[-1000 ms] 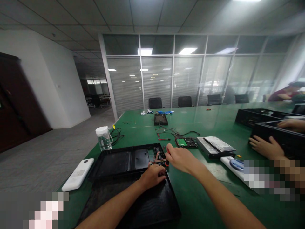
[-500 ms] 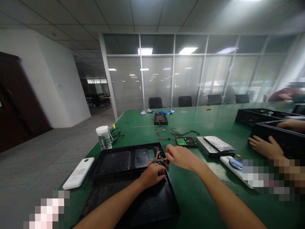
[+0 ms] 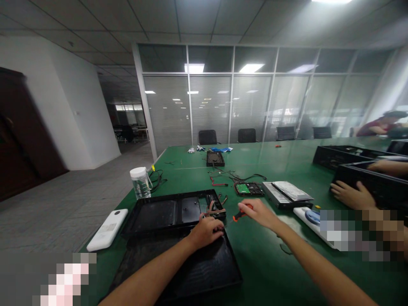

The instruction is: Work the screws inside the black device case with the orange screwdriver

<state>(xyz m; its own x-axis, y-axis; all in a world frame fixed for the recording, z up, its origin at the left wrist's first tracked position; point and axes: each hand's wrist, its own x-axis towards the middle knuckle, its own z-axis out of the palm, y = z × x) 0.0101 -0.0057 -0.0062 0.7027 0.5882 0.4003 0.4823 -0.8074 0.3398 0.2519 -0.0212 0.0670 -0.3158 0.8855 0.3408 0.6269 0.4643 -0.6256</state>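
My left hand (image 3: 207,230) is curled on the far right corner of a flat black cover panel (image 3: 188,272), next to a bundle of coloured wires (image 3: 213,209). The wires come out of an opened black case (image 3: 172,211) lying just beyond the panel. My right hand (image 3: 259,211) hovers to the right of the case, fingers pinched on a small screwdriver with a red and black handle (image 3: 238,215). What the left fingers grip, if anything, is hidden.
A green table (image 3: 264,263) carries a clear lidded jar (image 3: 140,182), a white device (image 3: 107,229), a green circuit board (image 3: 248,189), a grey drive (image 3: 287,194) and loose cables. Another person's hands (image 3: 349,194) rest on black trays (image 3: 372,187) at right.
My right hand has pulled back from the case's wire corner to the right, bringing the screwdriver with it. The left hand has stayed on the panel corner.
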